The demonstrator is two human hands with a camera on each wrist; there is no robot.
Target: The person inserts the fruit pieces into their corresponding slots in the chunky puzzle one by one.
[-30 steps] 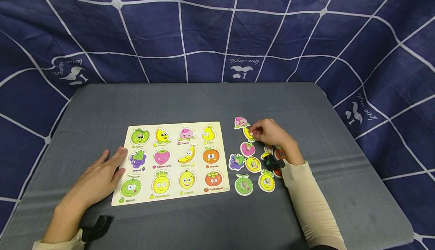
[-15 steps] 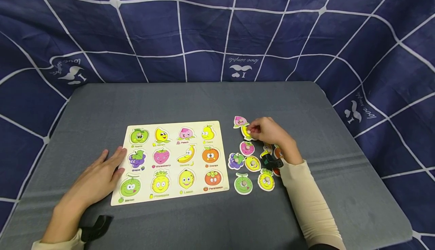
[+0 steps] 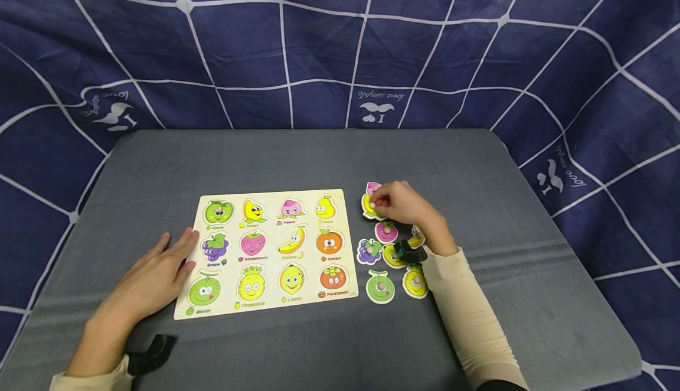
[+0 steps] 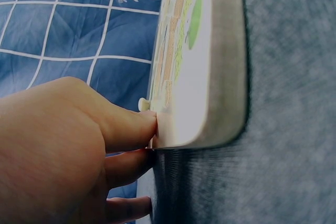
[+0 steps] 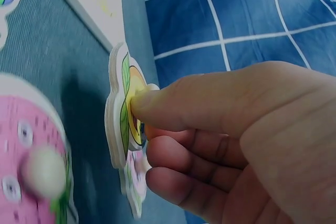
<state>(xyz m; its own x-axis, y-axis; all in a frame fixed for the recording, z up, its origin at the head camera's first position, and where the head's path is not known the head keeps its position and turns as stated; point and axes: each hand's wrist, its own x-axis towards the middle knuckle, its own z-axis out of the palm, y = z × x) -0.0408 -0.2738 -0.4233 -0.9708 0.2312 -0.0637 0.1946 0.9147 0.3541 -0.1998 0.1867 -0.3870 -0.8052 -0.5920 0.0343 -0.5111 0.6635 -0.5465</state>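
Observation:
My right hand [image 3: 408,207] pinches the knob of a yellow mango puzzle piece [image 3: 368,207] with green leaves. In the right wrist view the mango piece [image 5: 116,114] stands tilted off the table. Partly behind it lies the pink peach piece [image 3: 373,187]. Relaxed, my left hand [image 3: 155,276] lies at the left edge of the wooden puzzle board [image 3: 271,203]. Its thumb touches the board's edge in the left wrist view. The apple piece [image 3: 218,212], with its knob, sits in the board's top left slot.
Right of the board lie loose knobbed pieces: strawberry [image 3: 386,232], grape [image 3: 369,251], lemon [image 3: 392,256], melon [image 3: 380,287], pineapple [image 3: 415,282] and banana [image 3: 417,237], the last partly under my wrist. A blue gridded cloth [image 3: 319,42] hangs behind the grey table [image 3: 255,160].
My right hand has moved left with the mango piece, toward the board, and the piece now covers part of the peach. The left hand and the board have stayed put.

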